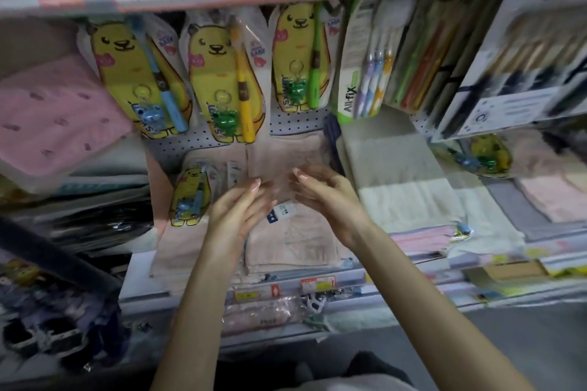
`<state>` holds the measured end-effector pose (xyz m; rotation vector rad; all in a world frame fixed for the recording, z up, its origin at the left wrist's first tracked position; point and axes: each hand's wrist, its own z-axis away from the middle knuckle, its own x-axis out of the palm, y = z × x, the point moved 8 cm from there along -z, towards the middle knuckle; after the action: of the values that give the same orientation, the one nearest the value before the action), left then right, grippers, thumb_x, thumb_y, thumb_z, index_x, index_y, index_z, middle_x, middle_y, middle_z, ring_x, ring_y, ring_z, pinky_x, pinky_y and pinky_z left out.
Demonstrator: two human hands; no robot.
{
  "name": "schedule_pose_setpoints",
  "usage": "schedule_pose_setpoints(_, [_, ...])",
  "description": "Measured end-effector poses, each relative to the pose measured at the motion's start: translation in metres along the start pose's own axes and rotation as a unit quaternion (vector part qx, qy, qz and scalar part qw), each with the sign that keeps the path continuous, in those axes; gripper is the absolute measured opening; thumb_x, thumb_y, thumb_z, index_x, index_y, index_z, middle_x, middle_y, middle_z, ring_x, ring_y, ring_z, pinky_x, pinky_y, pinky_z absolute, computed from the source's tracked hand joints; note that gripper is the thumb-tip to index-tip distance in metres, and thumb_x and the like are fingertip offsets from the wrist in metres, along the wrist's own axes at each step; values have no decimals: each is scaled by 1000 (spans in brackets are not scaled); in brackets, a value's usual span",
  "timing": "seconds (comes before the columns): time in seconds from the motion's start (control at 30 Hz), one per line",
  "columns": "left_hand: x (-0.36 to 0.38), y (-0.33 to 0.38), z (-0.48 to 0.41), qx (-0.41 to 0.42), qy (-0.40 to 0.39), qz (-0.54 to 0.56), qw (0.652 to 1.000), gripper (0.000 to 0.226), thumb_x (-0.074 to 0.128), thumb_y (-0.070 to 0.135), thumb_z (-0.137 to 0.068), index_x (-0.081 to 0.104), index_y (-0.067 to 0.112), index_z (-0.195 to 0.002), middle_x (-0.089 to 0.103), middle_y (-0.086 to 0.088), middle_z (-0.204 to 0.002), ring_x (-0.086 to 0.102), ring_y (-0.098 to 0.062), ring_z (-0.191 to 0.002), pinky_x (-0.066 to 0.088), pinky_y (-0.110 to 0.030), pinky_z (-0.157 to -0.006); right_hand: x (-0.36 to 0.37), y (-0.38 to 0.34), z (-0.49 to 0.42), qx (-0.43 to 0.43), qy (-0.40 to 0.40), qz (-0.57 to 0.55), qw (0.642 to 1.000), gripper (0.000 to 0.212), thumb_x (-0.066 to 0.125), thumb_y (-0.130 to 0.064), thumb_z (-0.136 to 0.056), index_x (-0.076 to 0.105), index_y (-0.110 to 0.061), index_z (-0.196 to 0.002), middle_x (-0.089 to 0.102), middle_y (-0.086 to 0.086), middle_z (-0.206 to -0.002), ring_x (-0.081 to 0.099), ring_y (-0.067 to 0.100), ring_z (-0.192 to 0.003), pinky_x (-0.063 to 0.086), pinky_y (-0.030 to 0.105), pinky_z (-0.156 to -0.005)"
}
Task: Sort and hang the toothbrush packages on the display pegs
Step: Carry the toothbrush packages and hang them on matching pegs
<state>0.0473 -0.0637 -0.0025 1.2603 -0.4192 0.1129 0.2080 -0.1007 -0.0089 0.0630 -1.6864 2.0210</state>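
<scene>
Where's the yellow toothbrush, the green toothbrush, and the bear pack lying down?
yellow toothbrush (242, 86): head view, middle of its handle.
green toothbrush (314, 82): head view, middle of its handle.
lying bear pack (190, 197): head view, the bear's belly.

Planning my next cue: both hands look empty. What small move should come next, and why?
Probably slide the left hand to grip the loose blue-brush bear package lying on the beige towels beside it. Both it and the right hand hold nothing, and a matching blue-brush package already hangs on the upper left.
</scene>
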Motion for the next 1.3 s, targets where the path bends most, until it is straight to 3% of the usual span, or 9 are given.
schedule_pose_setpoints(0.2, [52,-23,6,1,-30,-12,999,9,59,12,-90,66,8,-93,73,-16,-104,69,-28,-102,52,-39,-95,-57,-6,20,15,3,-18,1000,20,68,-9,-86,66,-6,-106,73,12,-102,69,22,-91,55,32,-88])
schedule_pose_setpoints(0.4, [135,-70,26,-6,-68,-2,998,18,52,7,-92,68,9,-100,74,-8,-101,70,-20,-97,54,-29,-90,-162,-33,52,16,34,-21,999,27,63,-5,-88,63,0,-115,69,20,-113,67,33,-105,53,36,-95])
schedule_pose_setpoints(0.5, [179,-102,37,-36,-66,4,997,18,55,9,-91,67,5,-104,73,-10,-104,70,-23,-98,54,-31,-89,-223,-49,73,9,64,-23,998,28,63,-5,-88,63,1,-116,70,19,-114,69,28,-103,54,32,-91])
schedule_pose_setpoints(0.8, [314,-184,76,-80,-119,-13,990,22,59,12,-91,68,3,-110,73,-10,-107,69,-23,-101,53,-32,-92,-378,-81,142,-8,148,-43,988,23,62,-5,-85,66,-3,-108,70,19,-112,67,31,-107,51,39,-97])
schedule_pose_setpoints(0.9, [350,-205,87,-95,-143,-28,985,24,58,12,-92,67,2,-111,72,-10,-110,68,-22,-102,54,-30,-90,-418,-95,157,-19,164,-46,985,35,68,-14,-74,65,-5,-108,71,16,-111,68,29,-105,53,35,-91])
schedule_pose_setpoints(1.0, [366,-213,84,-97,-157,-34,982,27,57,12,-93,64,0,-117,71,-9,-113,67,-22,-107,54,-29,-92,-437,-98,159,-21,172,-50,984,36,69,-16,-72,66,-7,-107,72,15,-110,69,27,-103,54,32,-86])
schedule_pose_setpoints(1.13, [382,-221,69,-109,-150,-35,982,28,59,14,-92,65,1,-116,71,-9,-113,67,-21,-106,52,-32,-94,-457,-96,147,-18,186,-64,980,24,67,-10,-79,68,-10,-104,71,17,-111,68,29,-105,51,38,-93])
schedule_pose_setpoints(1.3, [403,-234,34,-134,-118,-26,984,18,61,12,-90,68,4,-105,73,-9,-107,68,-23,-105,49,-34,-96,-471,-99,116,-3,178,-45,983,25,66,-4,-83,66,-4,-108,71,18,-109,68,31,-104,52,39,-94])
